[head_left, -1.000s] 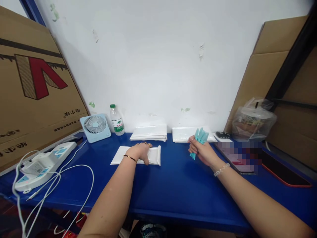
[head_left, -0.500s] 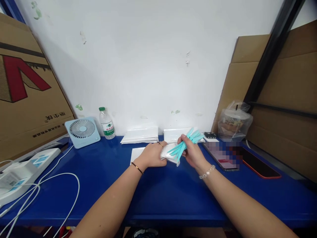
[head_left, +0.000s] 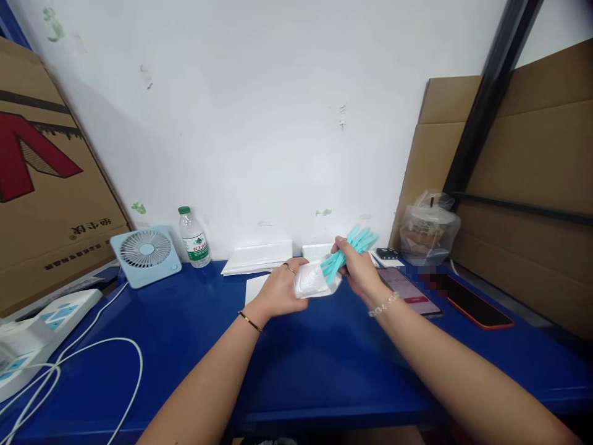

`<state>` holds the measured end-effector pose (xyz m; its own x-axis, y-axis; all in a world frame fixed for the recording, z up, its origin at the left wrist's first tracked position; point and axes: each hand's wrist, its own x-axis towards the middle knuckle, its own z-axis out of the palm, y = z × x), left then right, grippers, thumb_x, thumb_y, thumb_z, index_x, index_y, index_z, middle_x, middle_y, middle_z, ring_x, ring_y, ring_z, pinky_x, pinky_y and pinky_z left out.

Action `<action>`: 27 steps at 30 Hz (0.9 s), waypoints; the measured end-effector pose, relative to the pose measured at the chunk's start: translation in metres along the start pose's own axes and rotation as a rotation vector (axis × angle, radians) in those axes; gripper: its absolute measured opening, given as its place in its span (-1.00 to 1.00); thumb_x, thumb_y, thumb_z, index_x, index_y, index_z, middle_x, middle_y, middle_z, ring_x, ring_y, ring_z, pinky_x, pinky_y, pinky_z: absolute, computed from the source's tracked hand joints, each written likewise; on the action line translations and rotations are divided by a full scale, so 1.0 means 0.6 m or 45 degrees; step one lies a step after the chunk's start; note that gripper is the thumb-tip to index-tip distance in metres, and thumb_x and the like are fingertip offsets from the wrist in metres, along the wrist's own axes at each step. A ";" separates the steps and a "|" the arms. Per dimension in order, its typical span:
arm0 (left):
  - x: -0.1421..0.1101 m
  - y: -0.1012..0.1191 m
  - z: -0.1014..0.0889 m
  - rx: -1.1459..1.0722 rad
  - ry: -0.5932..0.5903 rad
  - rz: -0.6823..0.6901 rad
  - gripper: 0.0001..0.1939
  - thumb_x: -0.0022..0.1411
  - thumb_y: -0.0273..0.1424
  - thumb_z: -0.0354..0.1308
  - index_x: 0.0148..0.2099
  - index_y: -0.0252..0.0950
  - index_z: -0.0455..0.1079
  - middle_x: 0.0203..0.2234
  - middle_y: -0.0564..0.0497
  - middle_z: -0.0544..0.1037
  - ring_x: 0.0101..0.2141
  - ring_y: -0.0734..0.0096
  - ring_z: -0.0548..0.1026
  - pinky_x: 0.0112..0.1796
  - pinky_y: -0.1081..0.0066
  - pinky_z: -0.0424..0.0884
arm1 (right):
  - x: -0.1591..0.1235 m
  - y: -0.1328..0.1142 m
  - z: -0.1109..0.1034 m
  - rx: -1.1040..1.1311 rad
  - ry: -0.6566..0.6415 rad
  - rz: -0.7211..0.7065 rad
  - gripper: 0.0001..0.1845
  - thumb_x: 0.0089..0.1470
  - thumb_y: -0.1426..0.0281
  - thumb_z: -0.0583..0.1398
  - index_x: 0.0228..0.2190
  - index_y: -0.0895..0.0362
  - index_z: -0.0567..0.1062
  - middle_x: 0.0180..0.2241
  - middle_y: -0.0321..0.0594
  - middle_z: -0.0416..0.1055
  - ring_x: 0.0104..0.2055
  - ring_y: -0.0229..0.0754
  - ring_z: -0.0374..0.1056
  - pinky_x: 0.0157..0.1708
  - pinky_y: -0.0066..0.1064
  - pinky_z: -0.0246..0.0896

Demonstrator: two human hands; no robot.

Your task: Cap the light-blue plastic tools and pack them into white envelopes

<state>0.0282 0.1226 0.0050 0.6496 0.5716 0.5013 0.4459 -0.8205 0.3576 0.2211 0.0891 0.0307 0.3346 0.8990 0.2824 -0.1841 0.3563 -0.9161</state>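
Note:
My left hand [head_left: 283, 289] is closed round one end of a small white plastic bag [head_left: 315, 279], held just above the table. My right hand [head_left: 359, 267] grips a bundle of thin flat turquoise strips [head_left: 348, 250], which fan out past the fingers at both ends. The strips' lower ends reach the bag's mouth; whether they are inside it or in front of it I cannot tell. Behind the hands lie a stack of white packets [head_left: 258, 254] and a second white stack [head_left: 315, 252], partly hidden. A white sheet [head_left: 254, 288] shows beside my left hand.
On the left stand a light-blue fan [head_left: 147, 254], a water bottle [head_left: 194, 241], and a white power strip [head_left: 62, 321] with loose cables. To the right are a phone [head_left: 419, 300], an orange-edged phone [head_left: 475, 304], and a bagged cup [head_left: 430, 232]. Cardboard [head_left: 532, 173] flanks the blue table [head_left: 324, 371].
The turquoise strips' lower ends have shifted from across the bag's front to its mouth. The bag looks wider and fuller in view. The whole view has turned slightly right.

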 end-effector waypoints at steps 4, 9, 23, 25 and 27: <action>-0.001 0.002 -0.006 -0.259 0.189 0.012 -0.31 -0.12 -0.46 0.18 0.10 -0.25 0.07 -0.09 -0.09 0.35 -0.12 0.19 0.38 -0.10 0.25 0.31 | 0.016 -0.047 0.022 -0.167 -0.051 -0.088 -0.61 -0.06 0.08 0.21 -0.61 0.15 0.39 -0.68 -0.38 0.19 -0.63 -0.34 0.11 -0.66 -0.50 -0.02; -0.002 0.012 -0.009 -0.552 0.326 0.002 -0.30 -0.10 -0.47 0.21 0.10 -0.24 0.04 -0.08 -0.07 0.33 -0.13 0.26 0.37 -0.10 0.29 0.30 | 0.024 -0.092 0.064 -0.228 -0.179 -0.265 -0.62 -0.02 0.11 0.18 -0.61 0.15 0.39 -0.61 -0.35 0.25 -0.54 -0.31 0.15 -0.52 -0.47 0.06; -0.001 0.015 -0.007 -0.990 0.449 -0.105 -0.26 0.04 -0.23 0.20 0.17 -0.23 -0.09 0.07 -0.15 0.25 0.02 0.17 0.31 -0.02 0.25 0.26 | -0.005 -0.135 0.143 -0.628 -0.668 -0.094 -0.68 -0.18 0.17 0.32 -0.47 0.15 0.46 -0.52 -0.26 0.39 -0.47 -0.25 0.25 -0.48 -0.43 0.11; -0.001 0.010 -0.008 -0.988 0.450 -0.111 -0.26 0.04 -0.23 0.21 0.18 -0.22 -0.09 0.08 -0.14 0.25 0.04 0.17 0.29 -0.01 0.26 0.25 | 0.000 -0.141 0.139 -0.647 -0.695 -0.125 -0.64 -0.16 0.12 0.31 -0.42 0.15 0.47 -0.47 -0.24 0.41 -0.43 -0.23 0.27 -0.46 -0.42 0.13; -0.002 0.005 -0.008 -0.993 0.457 -0.123 -0.25 0.02 -0.23 0.22 0.18 -0.22 -0.07 0.08 -0.12 0.26 0.05 0.17 0.28 0.01 0.26 0.24 | 0.007 -0.146 0.127 -0.620 -0.723 -0.240 -0.62 -0.07 0.09 0.25 -0.33 0.14 0.49 -0.36 -0.21 0.44 -0.33 -0.20 0.30 -0.36 -0.39 0.18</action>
<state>0.0257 0.1198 0.0094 0.3383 0.7148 0.6120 -0.1464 -0.6025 0.7846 0.1680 0.0810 0.1340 -0.2295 0.8738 0.4287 0.3004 0.4826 -0.8227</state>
